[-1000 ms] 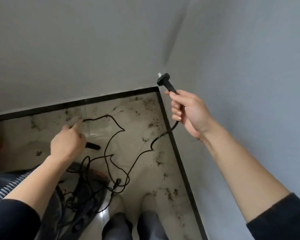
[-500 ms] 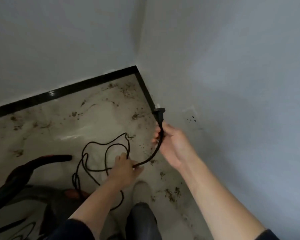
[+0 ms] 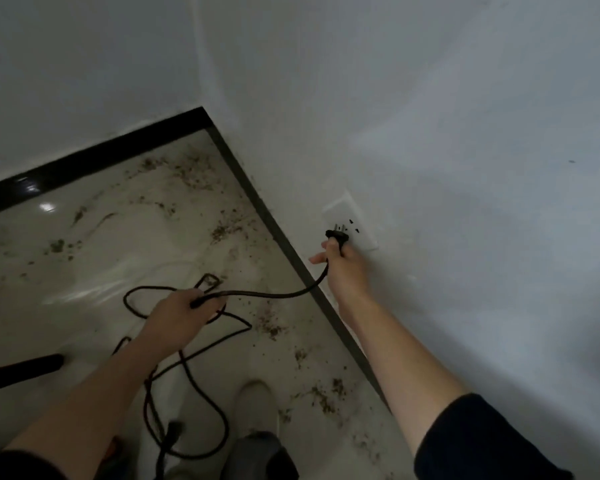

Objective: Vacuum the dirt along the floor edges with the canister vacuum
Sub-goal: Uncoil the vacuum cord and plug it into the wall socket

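Thin black power cord [image 3: 274, 294] is looping over the dirt-strewn pale floor [image 3: 84, 258], its black plug [image 3: 336, 235] at the white wall socket [image 3: 359, 221], right | half a second ago the plug was hanging short of it | outstretched right hand [image 3: 343, 271] is pinching the plug; left hand [image 3: 177, 317] is gripping the cord, hands apart.

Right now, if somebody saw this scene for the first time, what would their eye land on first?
Most likely the right hand holding the black plug up to the white outlet low on the right wall, prongs showing. Next, the left hand gripping the black cord, which loops across the floor below. Brown dirt lies scattered along the dark baseboard toward the corner.
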A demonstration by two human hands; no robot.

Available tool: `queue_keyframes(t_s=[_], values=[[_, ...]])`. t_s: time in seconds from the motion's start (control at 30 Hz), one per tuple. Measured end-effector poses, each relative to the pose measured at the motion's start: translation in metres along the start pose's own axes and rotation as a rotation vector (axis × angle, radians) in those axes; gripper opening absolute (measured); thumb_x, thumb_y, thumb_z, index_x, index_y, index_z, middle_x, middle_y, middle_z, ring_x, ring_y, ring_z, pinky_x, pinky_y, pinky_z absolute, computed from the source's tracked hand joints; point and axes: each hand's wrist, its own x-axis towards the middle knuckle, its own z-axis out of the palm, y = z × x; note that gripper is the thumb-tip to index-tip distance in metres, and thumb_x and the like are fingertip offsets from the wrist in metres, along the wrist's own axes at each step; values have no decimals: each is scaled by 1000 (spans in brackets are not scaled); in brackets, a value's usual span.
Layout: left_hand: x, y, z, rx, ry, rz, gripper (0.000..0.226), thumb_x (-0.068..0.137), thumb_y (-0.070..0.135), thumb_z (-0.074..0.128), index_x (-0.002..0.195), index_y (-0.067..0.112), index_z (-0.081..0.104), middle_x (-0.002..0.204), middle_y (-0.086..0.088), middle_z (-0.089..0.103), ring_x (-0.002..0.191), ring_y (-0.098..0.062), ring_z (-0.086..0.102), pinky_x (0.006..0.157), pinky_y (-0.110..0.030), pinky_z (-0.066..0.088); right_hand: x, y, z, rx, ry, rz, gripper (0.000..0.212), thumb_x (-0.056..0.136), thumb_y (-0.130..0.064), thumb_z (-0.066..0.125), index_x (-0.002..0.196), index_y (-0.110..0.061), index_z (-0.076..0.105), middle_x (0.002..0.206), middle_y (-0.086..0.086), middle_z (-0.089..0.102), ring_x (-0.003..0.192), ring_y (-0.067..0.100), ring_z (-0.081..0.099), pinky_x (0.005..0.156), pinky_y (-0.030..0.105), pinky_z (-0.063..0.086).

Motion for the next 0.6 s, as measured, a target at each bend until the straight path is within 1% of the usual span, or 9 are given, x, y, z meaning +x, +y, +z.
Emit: queue_keyframes(t_s=[0.07, 0.13, 0.17, 0.27, 0.3, 0.33, 0.43, 0.53, 0.6], values=[[7, 9, 0, -46, 47, -5, 35, 94, 44, 59, 73, 16, 60, 56, -3, 51, 56, -21, 50, 54, -31, 32, 2, 2, 2, 31, -6, -23, 39, 105, -30, 36, 73, -25, 59, 114, 0, 65, 101, 9, 53, 89, 28, 37], [13, 16, 1, -130, 119, -29, 32, 94, 42, 58, 83, 13, 64, 68, -5, 60, 68, -24, 57, 60, -32, 38, 6, 8, 6, 93, -11, -32, 38, 104, -31, 37, 76, -26, 61, 117, -1, 65, 99, 10, 54, 88, 29, 39], [15, 19, 0, -166, 153, -46, 30, 95, 42, 58, 88, 13, 64, 76, -6, 63, 74, -24, 58, 65, -34, 41, 7, 10, 8, 144, -8, -31, 35, 104, -32, 38, 79, -25, 62, 114, 0, 67, 93, 11, 55, 84, 29, 41], [17, 25, -3, -224, 227, -73, 28, 96, 38, 56, 99, 11, 64, 92, -12, 65, 87, -29, 60, 82, -41, 47, 7, 14, 12, 352, -9, 34, 24, 103, -28, 42, 92, -21, 61, 94, -3, 69, 64, 8, 49, 59, 22, 41], [18, 26, -5, -241, 243, -74, 29, 96, 36, 56, 100, 9, 64, 94, -14, 65, 89, -32, 61, 86, -45, 48, 7, 14, 12, 417, -14, 60, 22, 103, -27, 43, 94, -19, 62, 90, -3, 66, 60, 8, 48, 56, 22, 41], [19, 27, -7, -258, 253, -75, 29, 96, 35, 56, 101, 8, 65, 94, -15, 65, 91, -35, 61, 88, -47, 49, 6, 14, 12, 479, -24, 79, 22, 102, -26, 43, 95, -17, 62, 87, -2, 63, 61, 9, 48, 56, 22, 43], [19, 31, -11, -311, 263, -74, 26, 97, 32, 56, 97, 7, 64, 90, -15, 61, 89, -36, 62, 86, -47, 49, 4, 13, 14, 645, -55, 93, 22, 103, -23, 43, 98, -14, 63, 85, 2, 63, 69, 11, 51, 59, 23, 44], [19, 35, -12, -356, 265, -70, 25, 98, 32, 54, 85, 13, 62, 89, -15, 58, 81, -31, 57, 75, -38, 43, 1, 13, 17, 769, -84, 106, 23, 102, -25, 43, 103, -14, 63, 86, 0, 67, 73, 11, 50, 62, 22, 37], [18, 37, -12, -376, 266, -69, 23, 99, 32, 53, 90, 13, 63, 88, -12, 60, 81, -28, 57, 69, -33, 41, 0, 12, 18, 788, -91, 103, 24, 102, -27, 43, 104, -16, 63, 87, -3, 69, 76, 10, 50, 65, 23, 34]])
